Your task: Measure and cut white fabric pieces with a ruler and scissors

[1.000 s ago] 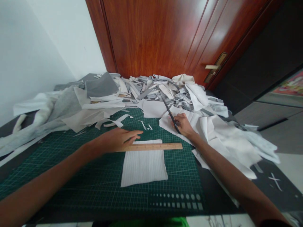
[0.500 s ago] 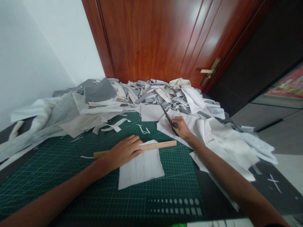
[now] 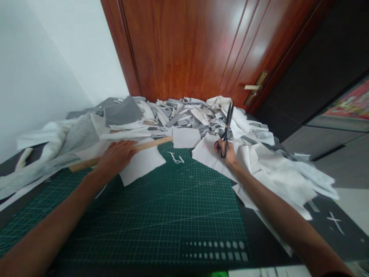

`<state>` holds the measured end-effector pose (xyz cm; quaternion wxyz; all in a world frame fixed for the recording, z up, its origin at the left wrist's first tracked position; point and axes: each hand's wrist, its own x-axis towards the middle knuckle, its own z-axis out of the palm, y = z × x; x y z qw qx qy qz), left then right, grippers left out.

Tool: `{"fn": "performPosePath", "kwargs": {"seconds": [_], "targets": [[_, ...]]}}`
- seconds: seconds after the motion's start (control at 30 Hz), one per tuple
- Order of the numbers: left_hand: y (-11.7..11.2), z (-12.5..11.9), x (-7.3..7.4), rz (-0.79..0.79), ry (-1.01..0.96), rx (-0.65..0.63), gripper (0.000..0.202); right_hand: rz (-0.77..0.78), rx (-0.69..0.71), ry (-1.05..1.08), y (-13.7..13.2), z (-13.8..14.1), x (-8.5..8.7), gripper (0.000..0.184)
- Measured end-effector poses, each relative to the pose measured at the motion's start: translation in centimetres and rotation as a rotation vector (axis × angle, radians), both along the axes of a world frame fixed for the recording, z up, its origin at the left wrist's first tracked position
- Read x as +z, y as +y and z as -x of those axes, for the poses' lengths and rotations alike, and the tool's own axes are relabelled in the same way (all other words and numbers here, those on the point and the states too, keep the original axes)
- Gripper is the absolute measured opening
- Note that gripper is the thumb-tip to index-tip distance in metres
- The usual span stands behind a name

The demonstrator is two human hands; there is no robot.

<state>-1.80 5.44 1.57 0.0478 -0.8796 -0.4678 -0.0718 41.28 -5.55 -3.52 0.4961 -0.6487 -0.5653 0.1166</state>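
My left hand [image 3: 117, 154] is closed over a wooden ruler [image 3: 155, 142] at the left of the green cutting mat [image 3: 173, 207]. Under the ruler lies a white ribbed fabric piece [image 3: 144, 165], its lower part spread toward me on the mat. My right hand [image 3: 227, 152] grips black scissors [image 3: 227, 125], with fingers in the handles. The blades point up and away, slightly parted, above the scrap heap. Beneath that hand is a larger white cloth [image 3: 211, 154]. Another pale fabric piece [image 3: 186, 137] lies flat between my hands.
A heap of grey and white fabric scraps [image 3: 184, 111] runs along the back, against a brown wooden door [image 3: 178, 50]. More cloth [image 3: 276, 173] is piled at the right and grey cloth [image 3: 77, 138] at the left. Thin thread-like offcuts [image 3: 175, 158] lie on the mat.
My left hand has moved up and left, with the ruler and the white fabric piece shifting along. The scissors in my right hand have swung from pointing left to pointing upright.
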Motion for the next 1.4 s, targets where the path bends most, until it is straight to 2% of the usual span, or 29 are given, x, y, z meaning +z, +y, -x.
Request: {"fn": "performPosePath", "kwargs": {"seconds": [0.1, 0.2, 0.3, 0.4, 0.43, 0.5, 0.57, 0.67, 0.77, 0.8, 0.9, 1.0, 1.1, 1.17, 1.27, 1.4], "targets": [[0.7, 1.3, 0.5, -0.057, -0.034, 0.125, 0.050, 0.006, 0.000, 0.001, -0.1, 0.2, 0.3, 0.058], [0.2, 1.4, 1.2, -0.169, -0.126, 0.203, 0.056, 0.036, 0.034, -0.044, -0.3, 0.5, 1.0, 0.056], [-0.4, 0.9, 1.6, -0.299, -0.252, 0.202, 0.052, 0.079, 0.092, -0.116, -1.1, 1.3, 2.1, 0.051], [-0.3, 0.8, 1.6, -0.355, -0.380, 0.139, 0.048, 0.127, 0.152, -0.215, -3.7, 2.7, 3.6, 0.042], [-0.2, 0.8, 1.4, -0.350, -0.415, 0.112, 0.047, 0.145, 0.169, -0.277, -5.0, 3.2, 4.1, 0.036], [-0.3, 0.7, 1.0, -0.318, -0.445, 0.055, 0.042, 0.192, 0.150, -0.624, -7.7, 3.9, 5.0, 0.024], [-0.7, 0.0, 0.3, -0.269, -0.429, -0.030, 0.035, 0.167, 0.155, -0.854, -10.1, 3.9, 5.7, 0.022], [-2.1, -2.7, -0.5, -0.153, -0.401, -0.247, 0.032, 0.090, 0.239, -0.982, -12.3, 2.3, 5.9, 0.020], [-3.8, -7.0, -0.7, 0.045, -0.362, -0.402, 0.032, 0.045, 0.329, -1.027, -13.0, -0.1, 5.5, 0.020], [-4.1, -8.8, -0.6, 0.115, -0.336, -0.409, 0.032, 0.031, 0.353, -1.033, -13.0, -0.8, 5.3, 0.020], [-4.2, -14.3, 0.2, 0.262, -0.194, -0.302, 0.034, -0.015, 0.389, -1.021, -13.0, -1.8, 4.8, 0.025], [-2.8, -19.3, 0.9, 0.327, -0.127, -0.258, 0.039, -0.031, 0.391, -0.991, -13.0, -1.5, 4.4, 0.028], [-1.3, -22.8, 1.2, 0.386, -0.064, -0.191, 0.040, -0.004, 0.433, -0.957, -12.8, -0.9, 3.7, 0.029], [-0.8, -24.3, 1.1, 0.406, -0.035, -0.178, 0.035, 0.008, 0.473, -0.956, -12.6, -0.5, 3.2, 0.031], [-1.0, -25.0, 0.8, 0.416, -0.016, -0.191, 0.039, -0.005, 0.512, -0.981, -12.4, -0.2, 2.6, 0.035], [-1.7, -23.6, 1.1, 0.377, -0.065, -0.206, 0.028, 0.004, 0.518, -0.978, -12.5, -0.2, 2.5, 0.038]]}}
